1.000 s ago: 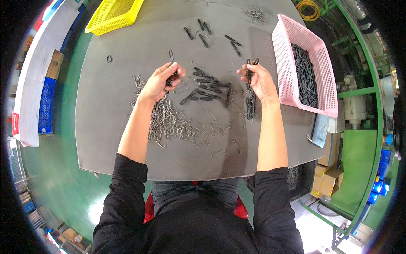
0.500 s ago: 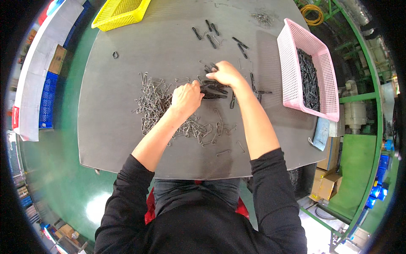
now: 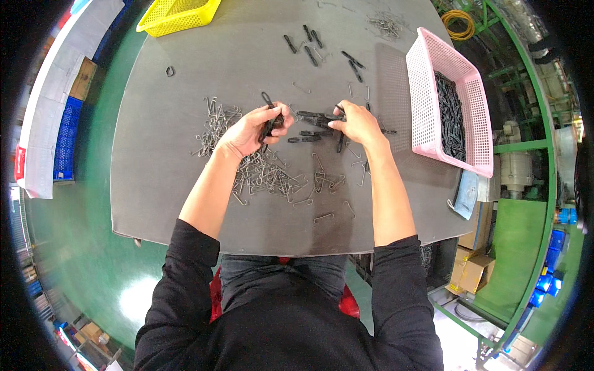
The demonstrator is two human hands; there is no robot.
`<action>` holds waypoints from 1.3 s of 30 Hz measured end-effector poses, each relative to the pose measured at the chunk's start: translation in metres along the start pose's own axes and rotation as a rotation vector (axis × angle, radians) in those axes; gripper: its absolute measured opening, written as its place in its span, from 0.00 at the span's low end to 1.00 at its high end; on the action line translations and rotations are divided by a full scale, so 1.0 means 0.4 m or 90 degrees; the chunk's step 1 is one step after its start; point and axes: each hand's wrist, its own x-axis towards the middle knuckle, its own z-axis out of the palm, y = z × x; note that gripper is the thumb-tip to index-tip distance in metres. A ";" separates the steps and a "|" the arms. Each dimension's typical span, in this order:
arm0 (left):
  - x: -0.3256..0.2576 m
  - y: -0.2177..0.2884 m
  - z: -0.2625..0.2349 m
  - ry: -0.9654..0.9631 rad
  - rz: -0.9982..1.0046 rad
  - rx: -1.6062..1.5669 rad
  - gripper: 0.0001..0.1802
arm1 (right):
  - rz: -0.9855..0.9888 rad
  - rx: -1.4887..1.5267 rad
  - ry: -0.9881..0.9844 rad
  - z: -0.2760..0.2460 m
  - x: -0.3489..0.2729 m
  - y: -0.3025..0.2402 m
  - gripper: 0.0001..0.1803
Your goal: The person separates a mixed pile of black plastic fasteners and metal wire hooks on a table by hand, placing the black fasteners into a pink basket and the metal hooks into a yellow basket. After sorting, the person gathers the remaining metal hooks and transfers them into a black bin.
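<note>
My left hand [image 3: 255, 128] is closed around a few slim black slotted pieces [image 3: 268, 117], one of which stands up past the thumb with its loop showing. My right hand [image 3: 360, 125] is bent over a small heap of similar black pieces [image 3: 314, 119] in the middle of the table. Its thumb and fingertips close on a black piece [image 3: 339, 110] at the heap's right end. Below and beside my left hand spreads a tangled pile of bent metal wire hooks [image 3: 266, 176]. Several loose wire hooks [image 3: 323, 217] lie nearer the front edge.
A pink basket [image 3: 422, 93] with many black pieces inside stands at the right of the grey table [image 3: 167, 185]. A yellow basket [image 3: 179, 23] sits at the far left edge. More black pieces [image 3: 310, 55] and a wire cluster [image 3: 387, 26] lie farther back. A blue cloth-like item [image 3: 464, 195] hangs by the right edge.
My left hand has drawn left and turned, showing black pieces in its grasp. My right hand has shifted right and slightly down to the heap's right end. The hands are farther apart.
</note>
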 end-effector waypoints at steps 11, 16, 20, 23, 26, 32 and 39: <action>0.068 -0.117 0.072 0.093 0.193 1.177 0.17 | 0.022 1.051 -0.126 -0.074 -0.045 0.063 0.08; 0.062 -0.148 0.078 0.071 0.160 1.357 0.16 | 0.009 0.865 -0.176 -0.086 0.011 0.018 0.10; 0.046 -0.130 0.087 0.085 0.106 1.397 0.15 | -0.155 -0.038 -0.020 -0.009 0.087 -0.020 0.17; 0.050 -0.106 0.098 0.008 0.061 1.452 0.12 | -0.075 -0.129 -0.193 -0.028 0.086 -0.042 0.16; 0.057 -0.097 0.077 -0.013 0.039 1.452 0.12 | -0.076 -0.198 -0.137 -0.028 0.063 -0.023 0.15; 0.012 -0.133 0.114 0.008 0.018 1.585 0.15 | 0.004 -0.103 0.247 -0.326 -0.107 0.000 0.15; 0.037 -0.133 0.107 0.029 0.062 1.572 0.14 | 0.059 -0.362 0.412 -0.431 -0.151 0.259 0.20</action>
